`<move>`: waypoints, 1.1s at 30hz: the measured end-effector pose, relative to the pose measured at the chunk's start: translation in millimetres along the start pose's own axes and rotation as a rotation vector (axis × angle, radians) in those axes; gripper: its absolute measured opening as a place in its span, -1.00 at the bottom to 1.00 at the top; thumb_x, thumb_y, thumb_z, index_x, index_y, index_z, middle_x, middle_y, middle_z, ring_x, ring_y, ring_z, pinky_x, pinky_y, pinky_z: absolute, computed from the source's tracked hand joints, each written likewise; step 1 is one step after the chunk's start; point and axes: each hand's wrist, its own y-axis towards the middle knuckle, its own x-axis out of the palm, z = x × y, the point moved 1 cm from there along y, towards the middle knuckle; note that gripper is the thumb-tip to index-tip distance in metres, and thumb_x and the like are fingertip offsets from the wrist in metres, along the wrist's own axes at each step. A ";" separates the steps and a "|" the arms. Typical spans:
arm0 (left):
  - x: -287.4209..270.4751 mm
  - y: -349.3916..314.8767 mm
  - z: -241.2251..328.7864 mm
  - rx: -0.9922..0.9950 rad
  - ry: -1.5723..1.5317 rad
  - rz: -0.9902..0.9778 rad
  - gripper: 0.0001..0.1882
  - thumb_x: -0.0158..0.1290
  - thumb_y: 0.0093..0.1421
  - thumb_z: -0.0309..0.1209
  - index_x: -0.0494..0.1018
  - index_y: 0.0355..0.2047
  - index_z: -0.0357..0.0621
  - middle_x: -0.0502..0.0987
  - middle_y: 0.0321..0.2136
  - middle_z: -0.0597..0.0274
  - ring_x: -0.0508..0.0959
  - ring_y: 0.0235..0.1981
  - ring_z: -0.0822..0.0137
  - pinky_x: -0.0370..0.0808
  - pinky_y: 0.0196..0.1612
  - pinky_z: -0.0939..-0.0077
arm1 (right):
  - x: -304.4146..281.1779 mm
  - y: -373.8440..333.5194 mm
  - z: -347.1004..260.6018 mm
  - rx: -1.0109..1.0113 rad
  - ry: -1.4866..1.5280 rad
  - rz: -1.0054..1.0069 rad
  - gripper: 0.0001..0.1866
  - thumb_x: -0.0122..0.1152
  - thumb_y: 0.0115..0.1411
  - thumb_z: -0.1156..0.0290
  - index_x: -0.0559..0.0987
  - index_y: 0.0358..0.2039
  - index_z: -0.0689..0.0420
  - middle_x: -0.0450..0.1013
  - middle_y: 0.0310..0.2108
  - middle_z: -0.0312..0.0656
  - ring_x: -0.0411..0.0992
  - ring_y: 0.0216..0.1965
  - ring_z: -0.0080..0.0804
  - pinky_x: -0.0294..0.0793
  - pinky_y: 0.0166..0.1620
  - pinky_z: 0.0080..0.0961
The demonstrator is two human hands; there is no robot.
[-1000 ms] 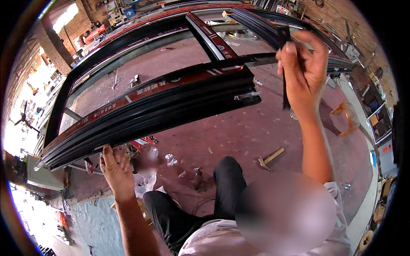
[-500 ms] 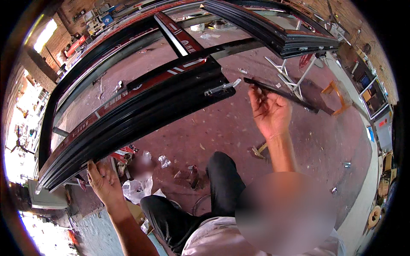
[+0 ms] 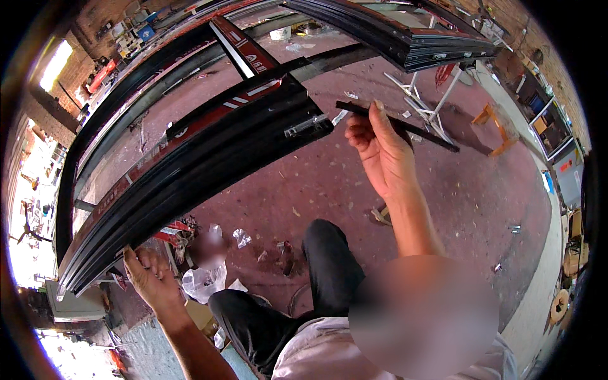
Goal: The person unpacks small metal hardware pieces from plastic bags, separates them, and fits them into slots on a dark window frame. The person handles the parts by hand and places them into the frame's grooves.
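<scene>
A long black window or door frame (image 3: 209, 171) with dark red faces lies across the upper left, tilted toward me. A silver metal fitting (image 3: 306, 126) sits at its right end. My right hand (image 3: 387, 152) grips a thin black strip (image 3: 437, 139) beyond that end, thumb on top; the strip's left tip points toward the frame's end, apart from it. My left hand (image 3: 152, 277) is at the frame's lower left edge, fingers curled and thumb against the edge; anything pinched there is too small to make out.
Another black frame (image 3: 443, 50) rests at the upper right above a white metal stand (image 3: 424, 104). An orange-brown wooden support (image 3: 497, 132) stands to its right. Below the frame, a clear plastic bag (image 3: 206, 282) and scraps lie on the dark red floor (image 3: 304, 196).
My right hand has turned, its thumb now over the strip, and moved slightly left with it. The view has shifted a little; my left hand stays by the frame's lower edge.
</scene>
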 end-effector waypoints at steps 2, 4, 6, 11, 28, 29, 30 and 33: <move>0.3 -0.3 -0.2 -0.009 0.007 -0.008 -0.69 0.12 0.36 -0.15 0.31 -0.43 0.02 0.14 -0.59 0.48 0.06 -0.66 0.61 0.01 -0.62 0.67 | 3.0 3.7 1.5 -0.005 0.006 -0.016 -0.72 0.30 0.32 0.13 0.61 -0.29 0.11 0.58 -0.38 -0.21 0.53 -0.39 -0.45 0.47 -0.31 -0.50; -6.0 4.0 -0.5 -0.012 0.000 -0.033 -0.68 0.12 0.36 -0.15 0.30 -0.43 0.02 0.14 -0.59 0.49 0.06 -0.66 0.61 0.01 -0.62 0.67 | 6.9 8.9 2.7 0.018 0.024 -0.040 -0.71 0.30 0.32 0.11 0.60 -0.30 0.10 0.57 -0.41 -0.22 0.48 -0.45 -0.50 0.38 -0.40 -0.54; -8.4 6.3 -2.1 -0.005 -0.009 -0.042 -0.70 0.11 0.37 -0.16 0.32 -0.42 0.02 0.13 -0.59 0.49 0.05 -0.65 0.61 0.01 -0.62 0.66 | 10.5 13.4 3.0 0.070 0.047 -0.070 -0.69 0.31 0.31 0.09 0.60 -0.32 0.10 0.56 -0.43 -0.23 0.44 -0.47 -0.55 0.32 -0.45 -0.55; -7.0 5.4 -2.2 0.001 0.000 -0.020 -0.73 0.11 0.38 -0.18 0.36 -0.38 -0.01 0.12 -0.59 0.49 0.05 -0.66 0.62 0.02 -0.63 0.66 | 14.1 18.6 8.8 0.151 0.048 -0.096 -0.68 0.31 0.31 0.10 0.55 -0.40 0.09 0.52 -0.48 -0.26 0.36 -0.56 -0.59 0.23 -0.52 -0.59; -15.5 10.6 -7.2 -0.014 -0.018 -0.021 -0.73 0.10 0.38 -0.15 0.36 -0.33 -0.02 0.12 -0.60 0.48 0.04 -0.67 0.63 0.02 -0.62 0.69 | 35.7 29.2 9.9 0.338 0.066 0.153 -0.72 0.23 0.22 0.23 0.36 -0.54 -0.01 0.21 -0.65 -0.40 0.09 -0.70 -0.64 -0.03 -0.64 -0.63; -16.3 10.8 -7.7 -0.010 -0.018 -0.037 -0.74 0.10 0.38 -0.16 0.35 -0.34 -0.01 0.12 -0.60 0.48 0.04 -0.67 0.63 0.02 -0.63 0.69 | 37.4 29.3 11.0 0.337 0.078 0.170 -0.71 0.25 0.21 0.23 0.36 -0.54 -0.01 0.20 -0.65 -0.40 0.09 -0.70 -0.64 -0.03 -0.64 -0.63; -15.6 10.4 -7.6 -0.006 -0.018 -0.053 -0.74 0.09 0.39 -0.17 0.34 -0.35 -0.01 0.12 -0.60 0.48 0.04 -0.67 0.63 0.02 -0.63 0.69 | 38.4 29.0 13.0 0.336 0.090 0.187 -0.70 0.26 0.20 0.22 0.35 -0.54 -0.01 0.19 -0.65 -0.40 0.09 -0.70 -0.64 -0.03 -0.64 -0.63; -13.8 8.9 -7.3 -0.008 -0.016 -0.049 -0.75 0.08 0.39 -0.19 0.34 -0.36 0.00 0.11 -0.60 0.48 0.04 -0.67 0.63 0.02 -0.63 0.69 | 42.2 27.0 19.1 0.281 0.101 0.253 -0.66 0.29 0.22 0.20 0.34 -0.57 -0.04 0.11 -0.65 -0.44 0.05 -0.69 -0.65 -0.08 -0.63 -0.64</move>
